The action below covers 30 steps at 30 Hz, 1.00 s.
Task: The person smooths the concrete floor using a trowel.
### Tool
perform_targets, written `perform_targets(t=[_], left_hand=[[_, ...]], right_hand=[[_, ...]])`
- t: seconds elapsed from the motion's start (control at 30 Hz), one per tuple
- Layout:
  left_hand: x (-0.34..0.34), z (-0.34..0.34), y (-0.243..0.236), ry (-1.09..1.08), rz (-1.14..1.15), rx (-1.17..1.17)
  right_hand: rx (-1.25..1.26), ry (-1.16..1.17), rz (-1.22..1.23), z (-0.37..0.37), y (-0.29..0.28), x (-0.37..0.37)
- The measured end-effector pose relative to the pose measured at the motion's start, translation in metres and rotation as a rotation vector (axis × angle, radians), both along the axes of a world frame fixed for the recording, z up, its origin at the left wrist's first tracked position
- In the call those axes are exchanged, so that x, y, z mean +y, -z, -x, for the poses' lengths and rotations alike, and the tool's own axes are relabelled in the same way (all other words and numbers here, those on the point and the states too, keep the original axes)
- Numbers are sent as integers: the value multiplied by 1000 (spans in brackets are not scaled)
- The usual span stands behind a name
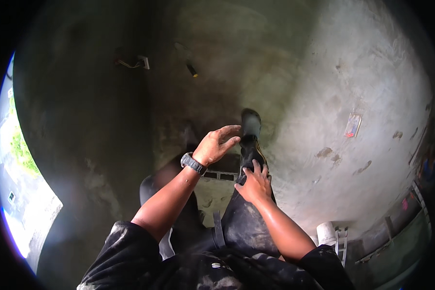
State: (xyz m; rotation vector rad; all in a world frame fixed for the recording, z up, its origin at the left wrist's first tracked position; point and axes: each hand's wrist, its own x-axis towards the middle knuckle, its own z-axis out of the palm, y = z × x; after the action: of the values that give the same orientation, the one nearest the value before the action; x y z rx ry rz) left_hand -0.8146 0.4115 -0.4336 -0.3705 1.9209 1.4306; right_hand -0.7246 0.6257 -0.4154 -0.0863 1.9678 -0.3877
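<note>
My left hand [218,145], with a dark watch on its wrist, hovers beside the raised right boot. Its fingers are bent and apart, and nothing shows between them. My right hand [257,184] rests on the dusty black trouser leg [249,224] around the knee and shin, its fingers spread over the cloth. The dark boot [251,123] points away from me, with a black and yellow stripe running down the leg behind it. My other leg lies in shadow on the left, partly hidden by my left forearm.
Ahead lies a hand tool with a black, yellow-ended handle [192,70]. Wires stick out near a white electrical box [144,62] on the dark wall. A hollow block [219,176] sits below me. To the right are a small packet [353,125], a white bucket [326,233] and a ladder [341,245].
</note>
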Motion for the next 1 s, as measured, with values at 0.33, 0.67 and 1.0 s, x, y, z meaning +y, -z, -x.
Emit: perform_targets(t=[0.33,0.67,1.0], left_hand=[[-32,37,175,81,55,143],[-69,51,215,242,-65,276],[-86,43,156,-15,-120,486]], right_hand=[[780,492,252,155,107,-37],[341,215,318,186,154,-52],[678,485,207,130,118,-34]])
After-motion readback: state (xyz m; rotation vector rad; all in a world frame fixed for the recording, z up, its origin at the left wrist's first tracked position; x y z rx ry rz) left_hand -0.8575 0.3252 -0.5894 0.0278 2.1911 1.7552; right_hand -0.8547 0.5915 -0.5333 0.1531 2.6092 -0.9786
